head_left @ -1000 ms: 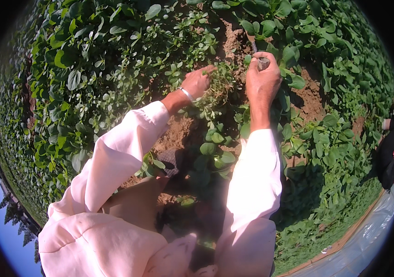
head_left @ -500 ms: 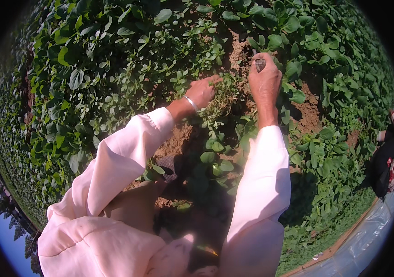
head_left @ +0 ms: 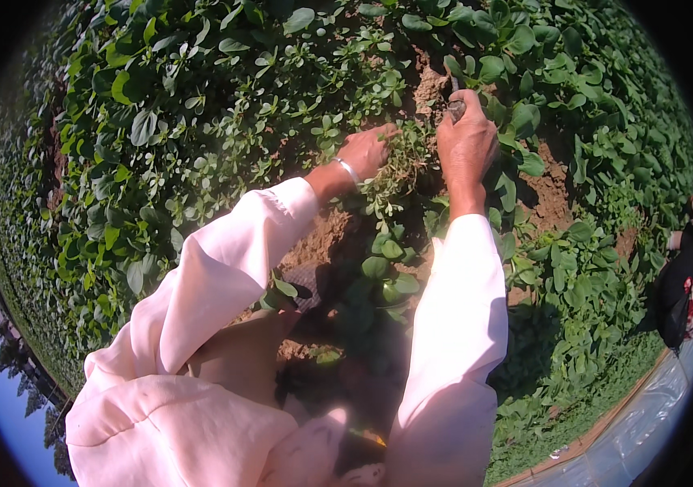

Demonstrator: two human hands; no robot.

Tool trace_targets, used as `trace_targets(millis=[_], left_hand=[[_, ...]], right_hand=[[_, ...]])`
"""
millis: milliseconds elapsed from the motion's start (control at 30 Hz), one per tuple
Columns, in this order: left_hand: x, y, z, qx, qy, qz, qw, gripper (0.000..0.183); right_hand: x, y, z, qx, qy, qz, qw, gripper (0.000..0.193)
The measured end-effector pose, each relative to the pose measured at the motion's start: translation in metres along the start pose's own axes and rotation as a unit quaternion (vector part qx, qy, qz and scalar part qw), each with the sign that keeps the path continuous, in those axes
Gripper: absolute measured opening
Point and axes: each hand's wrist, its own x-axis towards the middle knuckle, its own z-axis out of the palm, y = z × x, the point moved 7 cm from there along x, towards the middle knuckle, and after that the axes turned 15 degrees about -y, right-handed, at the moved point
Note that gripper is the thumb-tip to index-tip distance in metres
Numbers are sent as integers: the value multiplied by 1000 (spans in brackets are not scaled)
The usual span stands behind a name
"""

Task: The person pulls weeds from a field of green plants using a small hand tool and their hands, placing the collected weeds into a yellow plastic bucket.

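Note:
My left hand, with a silvery bangle at the wrist, is closed on a bunch of uprooted weeds. Small leaves and pale, tangled stems hang out of it towards me. To its right, my right hand is wrapped round the dark, rounded grip of a small hand tool. A narrow part of the tool points away from me beside bare soil; its working end is hidden among leaves. Low small-leaved plants grow just beyond and left of my left hand.
Broad-leaved crop plants stand thick around both hands. Brown soil shows in gaps. Another person in dark and red-patterned clothing is at the right edge, above a strip of clear plastic sheeting.
My left hand has shifted slightly right and away from me with the weeds. My right hand has turned a little, and more of the tool's narrow part shows beyond it.

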Motion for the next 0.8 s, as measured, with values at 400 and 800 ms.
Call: trace_targets(millis=[400,800], left_hand=[[-3,13,-22,145,-115,-23,982,27],[-54,36,-43,388,-165,36,906,12]], right_hand=[[-83,12,7,198,-70,24,978,15],[-147,20,8,327,3,94,940,4]])
